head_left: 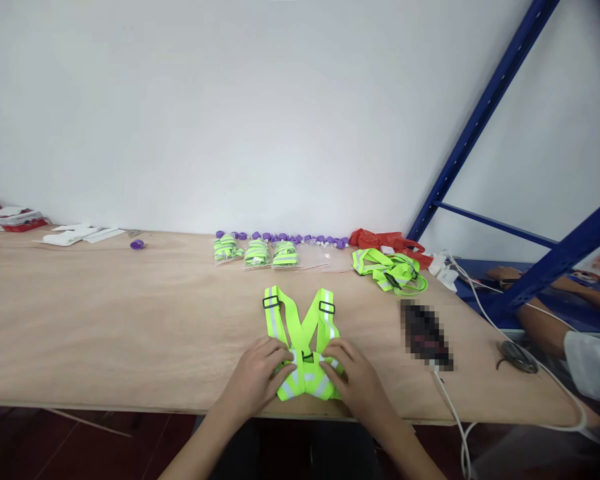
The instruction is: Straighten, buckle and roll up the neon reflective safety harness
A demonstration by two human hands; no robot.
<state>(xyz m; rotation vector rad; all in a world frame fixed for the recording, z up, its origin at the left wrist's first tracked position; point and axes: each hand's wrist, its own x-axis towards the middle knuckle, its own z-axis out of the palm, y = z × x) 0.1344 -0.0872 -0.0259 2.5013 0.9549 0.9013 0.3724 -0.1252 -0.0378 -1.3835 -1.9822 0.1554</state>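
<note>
A neon-green reflective strap vest (300, 327) lies on the wooden table (130, 320) near its front edge, its two straps spreading in a V away from me. My left hand (258, 373) pinches the folded lower part of the vest from the left. On the other side, my right hand (353, 377) grips the same folded part. Both hands rest on the table with fingers curled onto the fabric.
Three bagged green vests (256, 253) and a row of purple pieces (280, 237) lie by the wall. An unfolded green vest (390, 270) and red bag (387, 241) sit to the right. Another person's arms (545, 327), white cables (480, 293) and blue shelving (485, 113) are at the right.
</note>
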